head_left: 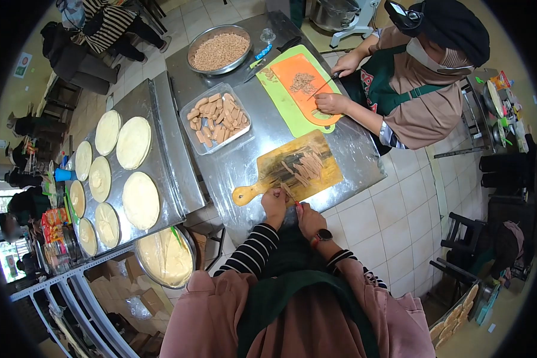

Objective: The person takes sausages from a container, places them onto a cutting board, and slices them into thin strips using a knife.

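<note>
My left hand (pixel 274 206) is at the near edge of a wooden cutting board (pixel 265 170), its fingers closed on a sausage piece (pixel 287 191). My right hand (pixel 311 221), with a watch on the wrist, grips a knife (pixel 296 203) by its red handle. The blade lies close to my left fingertips, partly hidden. Cut sausage strips (pixel 309 164) lie in a loose pile on the far right part of the board. Beyond the board stands a clear plastic tub (pixel 200 146) of brown sausages (pixel 216 116).
Across the steel table (pixel 227 197), a co-worker (pixel 423 83) cuts with a knife on an orange board (pixel 316 107) over a green one (pixel 268 89). A metal bowl (pixel 244 58) holds chopped pieces. Round dough discs (pixel 133 143) cover the left table; a basin of batter (pixel 167 256) stands below.
</note>
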`<state>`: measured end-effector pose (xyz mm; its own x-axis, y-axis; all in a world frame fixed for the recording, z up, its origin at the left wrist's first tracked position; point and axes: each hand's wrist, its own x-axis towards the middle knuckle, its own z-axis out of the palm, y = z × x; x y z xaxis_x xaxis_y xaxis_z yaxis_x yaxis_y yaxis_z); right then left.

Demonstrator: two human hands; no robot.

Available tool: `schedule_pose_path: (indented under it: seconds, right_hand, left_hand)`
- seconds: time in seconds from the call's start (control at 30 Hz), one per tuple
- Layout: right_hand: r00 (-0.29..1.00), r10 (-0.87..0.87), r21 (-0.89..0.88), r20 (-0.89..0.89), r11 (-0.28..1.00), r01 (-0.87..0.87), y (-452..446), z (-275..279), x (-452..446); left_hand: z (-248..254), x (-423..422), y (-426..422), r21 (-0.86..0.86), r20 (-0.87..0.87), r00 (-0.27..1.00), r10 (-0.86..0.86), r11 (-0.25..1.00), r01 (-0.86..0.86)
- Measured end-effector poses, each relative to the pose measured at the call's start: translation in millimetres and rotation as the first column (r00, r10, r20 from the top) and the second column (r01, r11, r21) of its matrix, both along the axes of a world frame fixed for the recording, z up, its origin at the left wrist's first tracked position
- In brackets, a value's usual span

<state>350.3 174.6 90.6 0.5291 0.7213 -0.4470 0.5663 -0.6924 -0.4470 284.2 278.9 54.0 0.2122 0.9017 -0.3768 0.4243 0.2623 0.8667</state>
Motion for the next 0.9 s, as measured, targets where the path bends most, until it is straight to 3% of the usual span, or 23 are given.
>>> schedule_pose_path:
  seconds: [0.73,0.83,0.9]
  right_hand:
    - [0.999,0.003,-0.086,-0.034,0.996,-0.006,12.2,-5.0,3.2]
    - [1.0,0.007,-0.055,0.002,0.998,-0.007,-0.9,-0.7,5.4]
    - [1.0,0.0,-0.138,-0.01,0.99,-0.001,-10.6,5.1,9.2]
  left_hand:
    - [-4.9,2.2,-0.5,0.001,-0.023,1.0,-0.002,1.0,0.002]
    - [-2.4,3.2,3.5,-0.033,-0.001,0.999,0.046,0.998,-0.046]
    - [0.3,3.5,1.1,-0.127,0.003,0.999,0.054,0.991,-0.053]
